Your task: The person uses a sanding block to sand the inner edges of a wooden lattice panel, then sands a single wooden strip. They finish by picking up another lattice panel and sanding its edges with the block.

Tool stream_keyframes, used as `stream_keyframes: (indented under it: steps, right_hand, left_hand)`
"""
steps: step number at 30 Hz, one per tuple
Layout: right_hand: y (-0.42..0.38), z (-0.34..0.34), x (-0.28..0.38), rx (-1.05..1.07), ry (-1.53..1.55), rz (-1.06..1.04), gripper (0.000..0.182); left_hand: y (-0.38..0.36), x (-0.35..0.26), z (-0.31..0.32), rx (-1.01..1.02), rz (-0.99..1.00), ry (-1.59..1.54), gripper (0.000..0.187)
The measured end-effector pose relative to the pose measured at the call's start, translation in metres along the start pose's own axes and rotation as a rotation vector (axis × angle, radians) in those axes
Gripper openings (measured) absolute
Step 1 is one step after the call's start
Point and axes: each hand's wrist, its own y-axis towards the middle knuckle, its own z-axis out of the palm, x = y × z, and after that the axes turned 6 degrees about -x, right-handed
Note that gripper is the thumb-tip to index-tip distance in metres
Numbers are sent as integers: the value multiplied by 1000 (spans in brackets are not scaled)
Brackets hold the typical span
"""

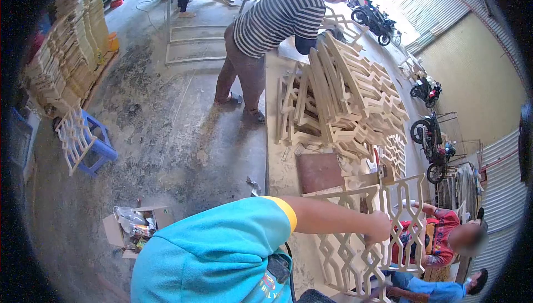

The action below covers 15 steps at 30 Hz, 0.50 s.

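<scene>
My left hand point(378, 228), at the end of a turquoise sleeve with a yellow cuff, is closed around the edge of a pale wooden lattice panel point(328, 252). The panel stands tilted over the work table and runs down to the bottom of the view. Just beyond it is a second lattice panel point(421, 222), near a person in a red shirt. My right hand does not show clearly; a dark shape at the bottom edge cannot be told apart from another person's arm.
A heap of wooden lattice panels point(355, 92) lies on the table point(288, 175) beside a brown board point(320, 172). A person in a striped shirt point(280, 17) bends over it. On the floor stand a blue stool point(100, 144) and a cardboard box point(114, 228). Motorcycles point(430, 142) are parked beyond.
</scene>
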Motion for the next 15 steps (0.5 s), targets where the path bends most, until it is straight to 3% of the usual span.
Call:
stream_keyframes:
  steps: [4,6,8,14,15]
  right_hand:
    - [40,27,27,-778,-623,-613,44]
    - [78,-25,-28,-933,-617,-631,42]
    - [105,-48,-48,-954,-580,-612,38]
    - [147,-34,-29,-628,-409,-468,19]
    - [141,-13,-8,-571,-239,-119,22]
  left_hand:
    - [-9,-4,-2,-64,5,9,23]
    - [-11,-6,1,-71,24,14,23]
    - [-18,-5,-5,-64,30,7,23]
    - [-34,-11,-16,-64,68,25,25]
    - [-30,-11,-11,-66,59,28,27]
